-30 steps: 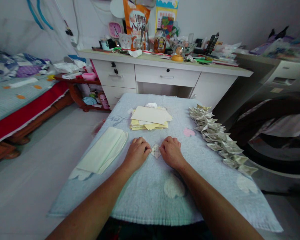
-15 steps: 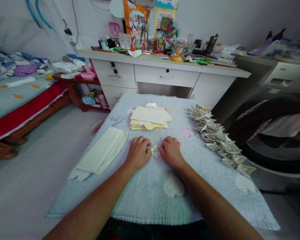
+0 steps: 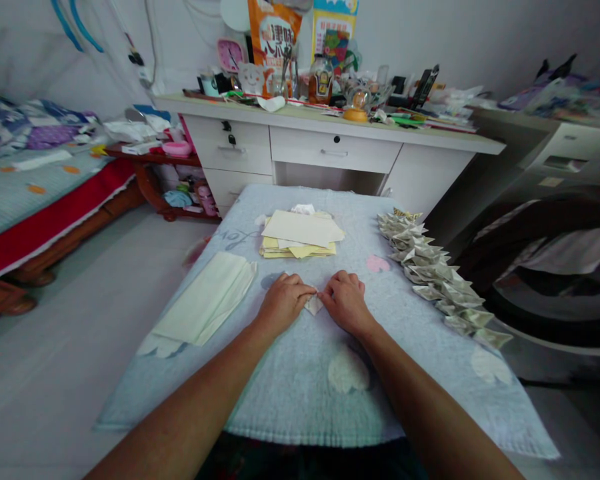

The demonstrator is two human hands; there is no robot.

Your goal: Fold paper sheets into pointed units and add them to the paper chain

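Between my two hands a small folded piece of paper (image 3: 314, 306) lies on the blue cloth, partly covered by fingers. My left hand (image 3: 286, 301) has its fingers closed on the paper's upper left part, the index finger reaching across its top. On the other side, my right hand (image 3: 344, 299) is curled, its fingertips pinching the right edge. Beyond the hands rests a stack of cream and yellow paper sheets (image 3: 303, 229). To the left is a pale green folded paper bundle (image 3: 205, 299). Rows of folded paper pieces with pointed ends (image 3: 435, 270) line the right side.
The blue patterned cloth (image 3: 290, 400) covers the table. Behind stands a white desk (image 3: 330, 152) crowded with jars, a pink clock (image 3: 230, 55) and an orange bag (image 3: 274, 43). A washing machine (image 3: 555, 200) is at right, a bed (image 3: 35, 190) at left.
My left index finger has stretched to the right across the paper's top, covering more of it. My right hand stays almost in place at its right edge.
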